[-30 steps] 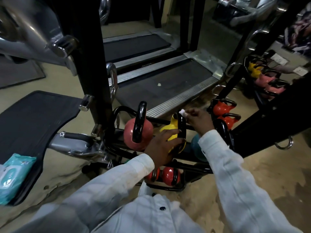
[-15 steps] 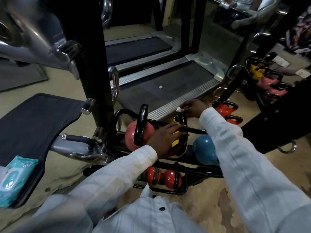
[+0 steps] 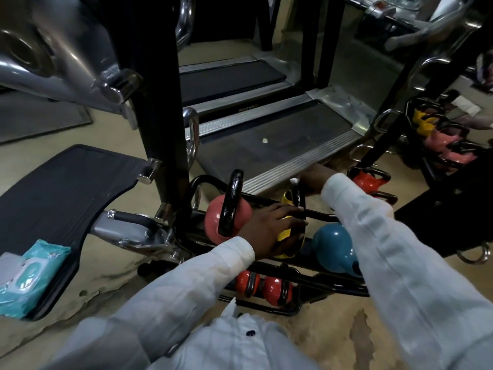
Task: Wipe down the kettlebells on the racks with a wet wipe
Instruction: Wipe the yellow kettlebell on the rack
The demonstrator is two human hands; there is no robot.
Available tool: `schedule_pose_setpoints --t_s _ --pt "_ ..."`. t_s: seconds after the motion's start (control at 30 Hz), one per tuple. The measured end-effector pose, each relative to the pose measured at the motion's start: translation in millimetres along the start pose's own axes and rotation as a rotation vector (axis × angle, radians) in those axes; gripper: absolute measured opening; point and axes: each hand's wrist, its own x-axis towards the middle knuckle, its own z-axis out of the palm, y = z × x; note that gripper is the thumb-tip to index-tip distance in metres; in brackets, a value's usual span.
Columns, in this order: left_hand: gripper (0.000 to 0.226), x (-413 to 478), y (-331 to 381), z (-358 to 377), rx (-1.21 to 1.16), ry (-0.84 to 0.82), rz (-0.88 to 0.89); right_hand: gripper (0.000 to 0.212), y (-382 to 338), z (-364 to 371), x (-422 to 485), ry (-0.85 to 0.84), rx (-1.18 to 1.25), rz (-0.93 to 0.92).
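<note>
Right hand farther back, wet wipe pinched.

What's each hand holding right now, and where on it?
The left hand grips the yellow kettlebell around its body. The right hand pinches a white wet wipe against the top of that kettlebell's black handle.

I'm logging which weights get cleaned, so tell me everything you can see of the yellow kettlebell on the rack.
The yellow kettlebell sits on the upper tier of the black rack, between a pink and a blue one. Its body looks glossy yellow, its upright loop handle black. The left hand covers most of the body; the right hand presses a white wipe on the handle's top.
</note>
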Motion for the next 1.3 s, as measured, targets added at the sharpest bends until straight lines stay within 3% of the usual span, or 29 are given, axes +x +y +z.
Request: schedule_pose_setpoints --t_s 0.13,0.27,0.4,0.5,0.63,0.8,0.87,0.9,1.03,1.13,1.23,1.3 --pt "0.027 -2.1 1.7 2.7 -0.024 0.018 -0.045 0.024 -7.7 1.7 -2.3 0.088 0.088 0.008" --pt "0.026 -1.9 2.3 2.6 -0.022 0.03 -0.022 0.024 -47.6 1.1 -1.3 0.035 0.147 0.097" --pt "0.026 -1.6 1.2 2.7 -0.026 0.007 -0.038 0.025 -42.4 -0.1 18.8 -0.078 0.14 0.101" --pt "0.027 -1.6 0.3 4.1 -0.035 0.007 -0.029 0.037 -17.5 0.4 22.4 -0.066 0.325 0.133" --pt "0.027 -3.8 -4.1 9.3 -0.02 0.011 -0.022 0.02 -2.4 11.0 -0.2 -0.107 0.64 0.266" --pt "0.027 -6.8 -2.9 11.7 -0.013 0.027 -0.04 0.014 10.7 2.9 -25.5 -0.053 0.736 0.273" --pt "0.027 -6.6 -1.2 9.2 -0.021 0.032 -0.04 0.005 8.5 -11.0 -16.3 -0.031 0.663 0.22" --pt "0.027 -6.8 0.0 8.0 -0.029 0.036 -0.043 0.006 3.7 -16.9 -9.9 -0.031 0.515 0.188" --pt "0.026 -4.8 3.6 3.8 -0.045 0.043 -0.05 0.036 -41.5 -24.2 10.1 -0.15 -0.049 0.088" --pt "0.026 -4.8 4.2 2.7 -0.041 0.023 -0.043 0.034 -68.6 -18.4 11.2 -0.226 -0.353 0.064" --pt "0.027 -4.7 1.4 1.6 -0.02 0.014 -0.025 0.033 -75.5 -13.9 6.1 -0.234 -0.52 0.011" --pt "0.027 -4.4 0.4 2.6 -0.032 0.016 -0.018 0.031 -70.2 -16.5 1.4 -0.159 -0.491 -0.026"
